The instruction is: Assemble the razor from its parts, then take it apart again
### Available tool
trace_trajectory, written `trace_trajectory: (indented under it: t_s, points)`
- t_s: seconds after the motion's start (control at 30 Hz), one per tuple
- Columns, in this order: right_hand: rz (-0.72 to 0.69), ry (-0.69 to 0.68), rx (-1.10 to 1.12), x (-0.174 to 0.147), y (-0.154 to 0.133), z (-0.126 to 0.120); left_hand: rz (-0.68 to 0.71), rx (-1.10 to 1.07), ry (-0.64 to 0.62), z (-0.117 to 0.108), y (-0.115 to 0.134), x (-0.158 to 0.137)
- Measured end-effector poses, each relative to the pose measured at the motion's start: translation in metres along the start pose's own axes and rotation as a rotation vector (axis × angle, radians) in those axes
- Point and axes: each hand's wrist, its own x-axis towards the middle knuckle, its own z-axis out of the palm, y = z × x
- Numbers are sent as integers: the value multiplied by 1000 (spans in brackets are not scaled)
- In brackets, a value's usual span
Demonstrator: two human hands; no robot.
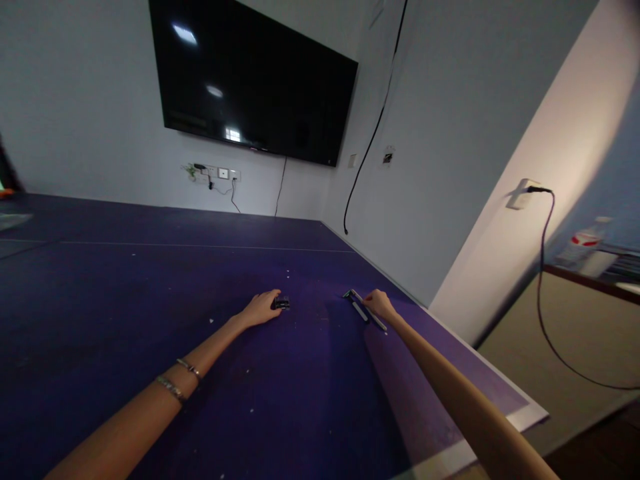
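My left hand [261, 309] is closed around the near side of a small black box-shaped object [283, 303] with a paler marking. That object rests on or just above the dark purple surface; I cannot tell which. Farther right, my right hand [380, 303] has its fingers pinched together on a slim grey bar [379, 322]. Beside this bar lies a second, shorter grey piece [360, 311]. A dark end piece [347, 294] shows at their far end, and whether the parts are joined is too small to make out.
The purple surface [200, 407] carries small white specks and has a pale right edge [525, 415]. A wall-mounted television [255, 80] hangs beyond, above sockets with cords. A black cable [370, 140] dangles by the right wall. At right, a bottle [584, 243] stands on a brown-edged ledge.
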Motion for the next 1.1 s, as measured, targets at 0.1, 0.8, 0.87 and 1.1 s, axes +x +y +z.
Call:
trace_trajectory:
  t_s: [0.1, 0.8, 0.87, 1.1]
  points:
    - [-17, 4, -14, -1, -3, -9, 24, -65, 35, 0, -1, 0]
    - [-826, -354, 68, -64, -120, -32, 282, -116, 107, -5, 93, -15]
    - [-836, -331, 50, -64, -122, -29, 280, -100, 105, -4, 96, -17]
    - [-776, -321, 21, -51, -106, -33, 270, -30, 115, 2, 87, -18]
